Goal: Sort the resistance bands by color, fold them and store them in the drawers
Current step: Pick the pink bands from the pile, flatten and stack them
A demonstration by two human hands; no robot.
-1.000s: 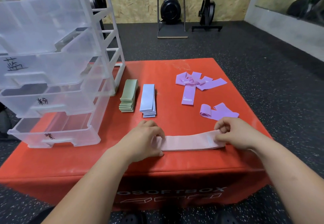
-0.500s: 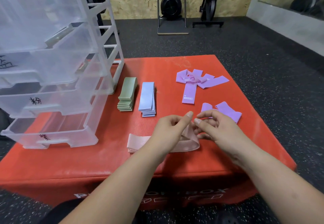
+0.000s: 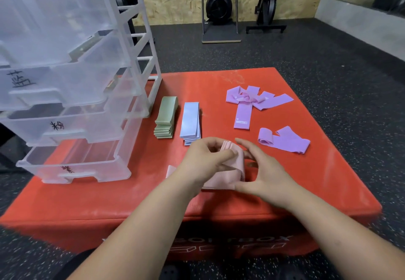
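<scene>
A pink band (image 3: 232, 170) lies folded over itself near the front of the red box (image 3: 92, 205). My left hand (image 3: 203, 161) pinches its raised end between thumb and fingers. My right hand (image 3: 260, 176) cups the fold from the right, thumb at the lower edge, fingers fairly straight. Folded green bands (image 3: 165, 117) and folded blue bands (image 3: 190, 122) sit stacked side by side behind my hands. Loose purple bands lie in a tangle (image 3: 252, 102) and as a smaller pair (image 3: 285, 140) at the right. The clear drawer unit (image 3: 72, 95) stands at the left, its drawers pulled out.
The drawers carry handwritten labels and the bottom drawer (image 3: 76, 165) juts toward the front. Gym machines (image 3: 219, 5) stand on the black rubber floor by the far wooden wall. The box's right edge drops off just past the purple bands.
The pink band went from stretched flat between both hands to folded over. My right hand carried its end leftward and my left hand took hold of the top layer.
</scene>
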